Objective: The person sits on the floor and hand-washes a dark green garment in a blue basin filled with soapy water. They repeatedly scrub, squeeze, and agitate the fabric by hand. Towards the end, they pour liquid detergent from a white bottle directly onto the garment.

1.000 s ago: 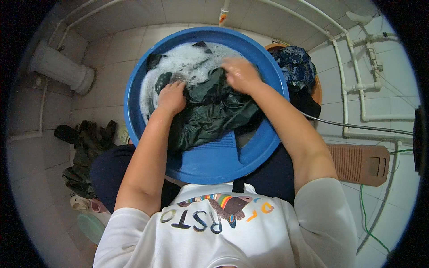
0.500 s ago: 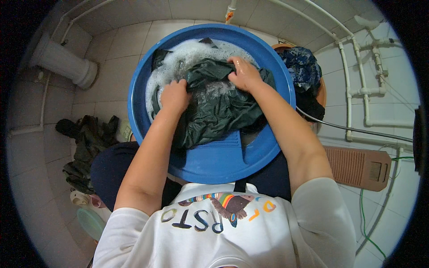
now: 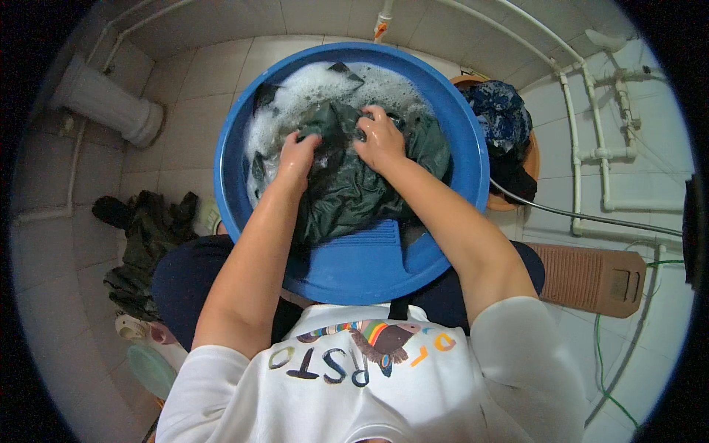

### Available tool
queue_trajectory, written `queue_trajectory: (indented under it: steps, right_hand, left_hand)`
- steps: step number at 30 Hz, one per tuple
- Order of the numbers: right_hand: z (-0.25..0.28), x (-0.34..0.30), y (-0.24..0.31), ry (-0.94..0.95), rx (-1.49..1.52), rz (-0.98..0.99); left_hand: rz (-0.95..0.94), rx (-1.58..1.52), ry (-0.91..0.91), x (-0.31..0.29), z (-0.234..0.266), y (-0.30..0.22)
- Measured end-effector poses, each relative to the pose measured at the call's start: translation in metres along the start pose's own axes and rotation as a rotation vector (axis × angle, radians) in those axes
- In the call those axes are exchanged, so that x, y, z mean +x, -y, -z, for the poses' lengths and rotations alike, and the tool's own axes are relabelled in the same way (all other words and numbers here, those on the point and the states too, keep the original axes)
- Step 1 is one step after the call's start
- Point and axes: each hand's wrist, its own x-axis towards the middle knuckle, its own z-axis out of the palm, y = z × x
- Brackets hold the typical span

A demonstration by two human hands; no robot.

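Note:
A wet dark green garment (image 3: 347, 199) lies bunched in soapy water inside a round blue washtub (image 3: 235, 214). White suds (image 3: 310, 83) gather along the far side. My left hand (image 3: 298, 155) is closed on the cloth at the left, its fingers curled around a fold. Close by to the right, my right hand (image 3: 382, 140) grips another dark fold with bent fingers. At the near side of the tub, the ribbed washboard (image 3: 351, 258) moulded into it shows from under the cloth.
To the right stands an orange-brown basin (image 3: 532, 159) with dark blue clothes (image 3: 498, 111). A brown washboard (image 3: 587, 277) lies on the tiles below it. More dark clothes (image 3: 151, 236) lie at the left, near a white pipe (image 3: 111, 103). A grey hose (image 3: 591, 214) runs right.
My right hand has moved left and slightly nearer, closer to my left hand. The garment has shifted and bunched between them, and more foam shows at the far right.

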Motion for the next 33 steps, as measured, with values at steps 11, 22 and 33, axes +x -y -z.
queue_trajectory:
  steps: [11, 22, 33]
  right_hand:
    - [0.026, -0.053, 0.105, -0.164, 0.421, 0.604]
    - [-0.016, -0.007, 0.041, -0.386, 0.292, 0.227]
    - [0.019, 0.024, 0.005, 0.649, -0.255, 0.094]
  left_hand:
    - [0.004, -0.757, 0.572, -0.036, -0.003, 0.008]
    - [0.272, -0.783, 0.167, -0.024, -0.031, 0.006]
    - [-0.316, 0.071, -0.32, -0.008, -0.002, 0.014]
